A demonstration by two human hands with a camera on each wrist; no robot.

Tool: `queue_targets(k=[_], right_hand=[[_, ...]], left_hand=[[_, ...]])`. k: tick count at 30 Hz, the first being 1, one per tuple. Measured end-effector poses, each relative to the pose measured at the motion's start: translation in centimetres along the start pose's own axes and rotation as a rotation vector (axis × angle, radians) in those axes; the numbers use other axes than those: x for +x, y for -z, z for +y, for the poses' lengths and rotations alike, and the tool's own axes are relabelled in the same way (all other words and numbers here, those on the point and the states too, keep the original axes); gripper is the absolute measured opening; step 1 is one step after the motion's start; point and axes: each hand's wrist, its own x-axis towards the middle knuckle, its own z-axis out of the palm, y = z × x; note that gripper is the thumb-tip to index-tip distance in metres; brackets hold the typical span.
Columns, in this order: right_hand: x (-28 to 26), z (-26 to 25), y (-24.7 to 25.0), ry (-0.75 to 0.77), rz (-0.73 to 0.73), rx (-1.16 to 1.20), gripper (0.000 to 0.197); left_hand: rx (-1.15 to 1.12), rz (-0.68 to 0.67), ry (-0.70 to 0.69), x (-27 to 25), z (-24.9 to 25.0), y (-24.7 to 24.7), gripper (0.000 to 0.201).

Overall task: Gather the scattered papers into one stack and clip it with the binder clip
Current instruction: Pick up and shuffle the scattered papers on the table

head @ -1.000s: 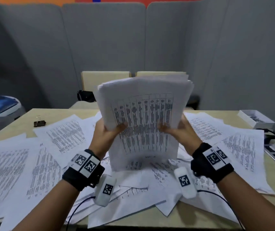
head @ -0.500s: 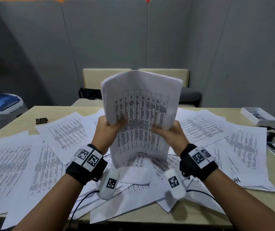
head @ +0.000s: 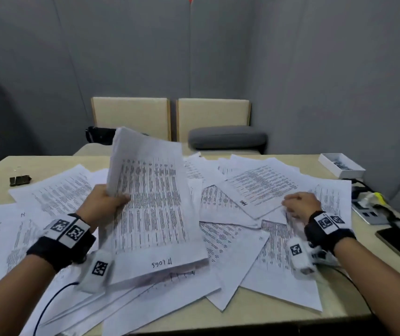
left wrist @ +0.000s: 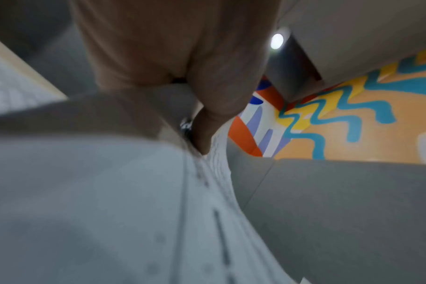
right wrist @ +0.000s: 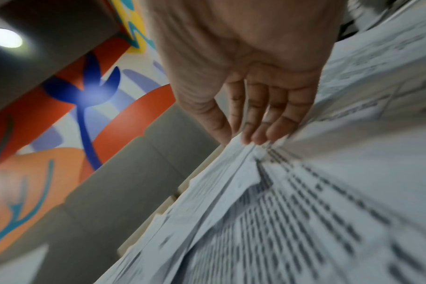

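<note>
From the head view, your left hand (head: 101,202) grips the gathered stack of papers (head: 152,209) by its left edge, thumb across the printed face, the stack tilted up with its bottom edge on the scattered papers (head: 249,190) covering the surface (head: 334,309). Your right hand (head: 300,204) lies right of the stack, fingers down on a loose sheet. The binder clip (head: 19,180) sits far left of the stack, on bare surface.

Left wrist view: blurred, but your left hand (left wrist: 182,57) wraps the stack (left wrist: 110,192), thumb pressed on top.

Right wrist view: your right hand (right wrist: 250,76) is loose, fingertips (right wrist: 258,137) touching the scattered sheets (right wrist: 304,211); whether they pinch one, I cannot tell.
</note>
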Motion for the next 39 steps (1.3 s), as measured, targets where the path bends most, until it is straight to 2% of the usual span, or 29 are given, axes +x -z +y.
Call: queue_targets(k=[3,5,7,10,12,14,17,19,21,25,28,32,36,39], right_hand=[[2.5,0.9,1.0,-0.134,0.005,-0.053,0.050],[3.2,0.3,0.6,-0.193,0.012,-0.079,0.088],[2.8,-0.8,-0.5,-0.221,-0.003,-0.246,0.116],[1.3,-1.9,-2.9,-0.154,-0.077,-0.575,0.124],[1.4,-1.6,-4.2,-0.124,-0.176,-0.713,0.121],[1.4,-1.7,-4.4,-0.064,-0.258,-0.756,0.112],[1.4,-2.0,-3.0,0.021,-0.312,-0.605,0.108],[1.1,-1.7,-2.2,0.047,-0.250,-0.439,0.099],[0.9,-0.6,-1.4,0.069,-0.128,-0.258,0.082],[-0.4,-0.7,0.4,0.222,0.039,0.089,0.047],[-2.3,-3.1,1.9,0.354,0.132,0.258,0.045],[-7.0,-6.6,2.6,0.553,0.232,0.336,0.041],[-11.6,-8.3,0.0,0.618,0.087,0.447,0.038],[-12.9,-7.4,-2.8,0.587,-0.105,0.329,0.039]], left_hand=[[0.089,-0.101,0.087,1.2,-1.5,-2.2,0.024],[0.122,-0.161,0.133,2.0,-2.6,-3.9,0.027],[0.111,-0.205,0.159,2.5,-3.7,-4.9,0.036],[0.038,-0.217,0.174,2.9,-4.6,-5.2,0.050],[0.032,-0.217,0.183,3.1,-4.8,-5.2,0.051],[0.037,-0.214,0.183,3.0,-4.6,-5.2,0.047],[0.014,-0.215,0.180,2.9,-4.5,-5.4,0.034],[0.001,-0.218,0.182,2.9,-4.6,-5.3,0.032],[-0.013,-0.226,0.185,3.0,-4.9,-5.3,0.037],[-0.045,-0.216,0.179,2.9,-5.0,-5.3,0.041],[-0.055,-0.198,0.176,2.8,-4.9,-5.2,0.041],[-0.063,-0.214,0.182,2.8,-4.9,-5.0,0.051],[-0.069,-0.227,0.186,2.5,-4.5,-4.9,0.052],[-0.065,-0.220,0.198,2.4,-4.4,-5.1,0.049]])
